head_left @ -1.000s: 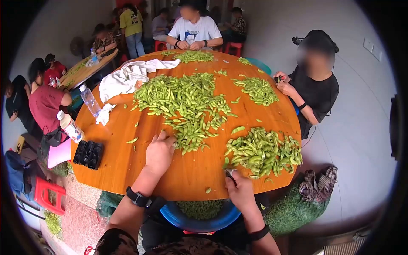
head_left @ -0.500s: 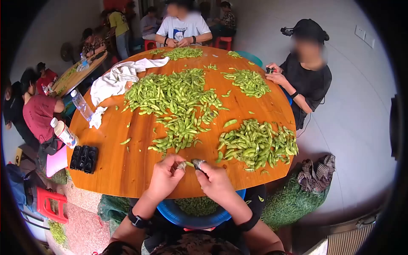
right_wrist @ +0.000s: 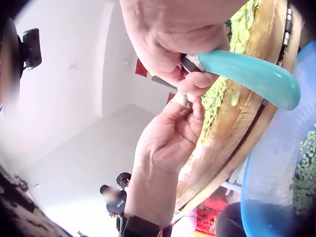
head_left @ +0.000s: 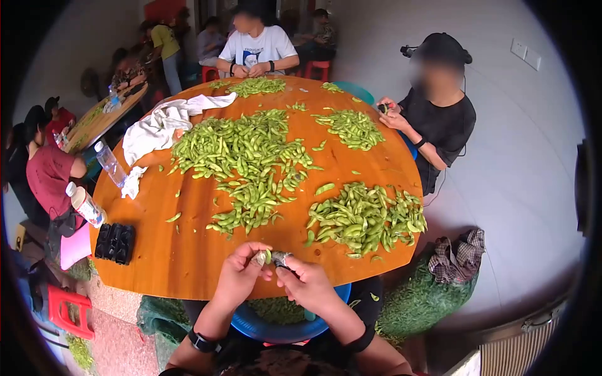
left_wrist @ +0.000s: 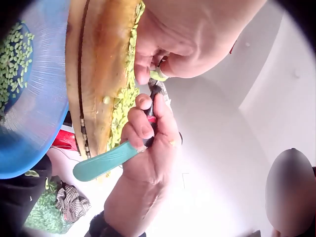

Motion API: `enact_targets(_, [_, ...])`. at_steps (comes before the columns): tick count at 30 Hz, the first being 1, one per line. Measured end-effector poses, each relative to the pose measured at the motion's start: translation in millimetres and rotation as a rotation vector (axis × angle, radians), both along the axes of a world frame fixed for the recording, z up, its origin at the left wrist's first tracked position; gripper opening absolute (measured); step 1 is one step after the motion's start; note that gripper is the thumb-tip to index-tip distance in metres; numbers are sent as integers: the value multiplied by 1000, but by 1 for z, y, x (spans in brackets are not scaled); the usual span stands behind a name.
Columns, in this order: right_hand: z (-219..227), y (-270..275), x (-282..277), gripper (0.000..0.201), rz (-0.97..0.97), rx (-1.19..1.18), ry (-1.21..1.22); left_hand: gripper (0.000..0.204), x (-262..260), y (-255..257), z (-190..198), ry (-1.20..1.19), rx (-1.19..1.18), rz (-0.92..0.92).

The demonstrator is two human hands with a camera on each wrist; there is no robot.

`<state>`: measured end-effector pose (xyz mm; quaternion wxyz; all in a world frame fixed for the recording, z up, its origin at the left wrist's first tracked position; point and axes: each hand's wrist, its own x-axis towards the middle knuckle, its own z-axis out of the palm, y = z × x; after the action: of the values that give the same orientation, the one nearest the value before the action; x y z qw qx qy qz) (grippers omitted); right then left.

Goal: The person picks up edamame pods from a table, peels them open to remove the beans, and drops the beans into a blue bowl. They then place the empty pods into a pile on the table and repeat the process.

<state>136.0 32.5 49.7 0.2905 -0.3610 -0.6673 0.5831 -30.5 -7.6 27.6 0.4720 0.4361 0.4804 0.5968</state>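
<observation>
My left hand [head_left: 237,279] pinches a green pod [head_left: 268,256] between thumb and fingers, above the table's near edge. Close on its right, my right hand [head_left: 310,285] grips a tool whose teal handle [left_wrist: 106,163] sticks out below the palm in the left wrist view. Dark and silvery wrapping covers the tool's front end, which meets the pod. In the right wrist view the teal handle [right_wrist: 252,76] points toward the basin, and the fingertips of both hands touch or nearly touch. Below the hands is a blue basin [head_left: 279,331] holding shelled green beans.
Heaps of pods [head_left: 367,219] lie on the round wooden table [head_left: 182,257]. A black tray [head_left: 115,243], two bottles [head_left: 86,204] and a white cloth [head_left: 157,128] stand or lie at the left. People sit across and at the right. A green sack [head_left: 414,307] is at lower right.
My left hand has come back from the pod heap to meet my right hand, which moved left from the right-hand heap. A pod is now held between them. The head view has shifted.
</observation>
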Motion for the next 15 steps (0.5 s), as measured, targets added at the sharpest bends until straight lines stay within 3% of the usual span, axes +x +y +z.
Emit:
enact_targets(5, [-1,-2,7,16,34,-293,38,18,10,-10,12,126,-136,51])
enact_targets(11, [-16,-5,9,16,-4,-350,93,22,17,-14,2,188,-105,63])
enact_targets(13, [-16,-6,8,11,-26,-347,115,34,19,-15,2,896,191,143])
enact_targets(15, [-18,-8,8,9,-45,-347,135,40,29,-18,6,1018,229,179])
